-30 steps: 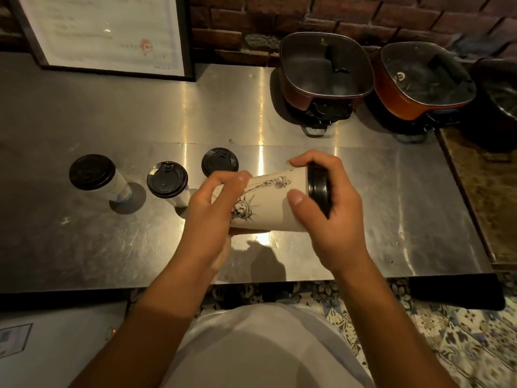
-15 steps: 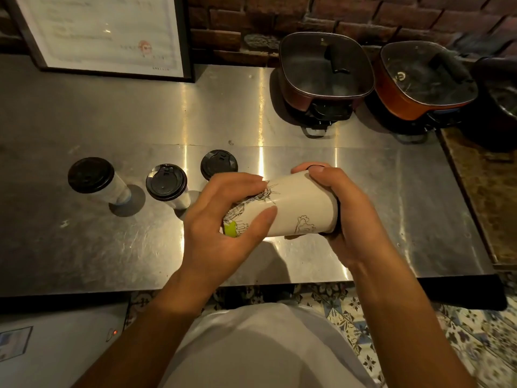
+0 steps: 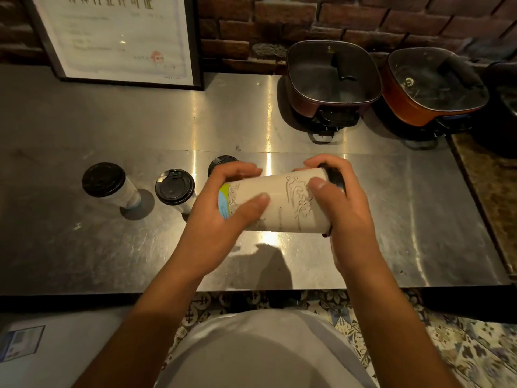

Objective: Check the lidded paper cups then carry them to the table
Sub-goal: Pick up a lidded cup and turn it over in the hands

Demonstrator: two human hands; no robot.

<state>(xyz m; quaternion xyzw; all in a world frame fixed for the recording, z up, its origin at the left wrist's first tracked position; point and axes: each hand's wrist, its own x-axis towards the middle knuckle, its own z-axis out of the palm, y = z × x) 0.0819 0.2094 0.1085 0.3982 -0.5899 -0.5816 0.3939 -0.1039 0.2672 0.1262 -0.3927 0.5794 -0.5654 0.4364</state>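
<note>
A white paper cup (image 3: 282,203) with line drawings and a black lid lies sideways in both hands above the steel counter (image 3: 405,219), lid end to the right. My left hand (image 3: 221,211) grips its base end and my right hand (image 3: 341,208) wraps the lid end. Three more black-lidded paper cups stand upright on the counter to the left: one at the far left (image 3: 105,182), one in the middle (image 3: 174,187), and one (image 3: 221,162) mostly hidden behind my left hand.
Two square electric pots with glass lids stand at the back right, a dark one (image 3: 333,77) and an orange one (image 3: 430,88). A framed document (image 3: 117,37) leans against the brick wall at the back left. Patterned floor tiles show below the counter's front edge.
The cup has been rotated in my hands: the statue drawing turned out of sight and a wave-like drawing now faces up. Both hands shifted their hold slightly; the standing cups stayed put.
</note>
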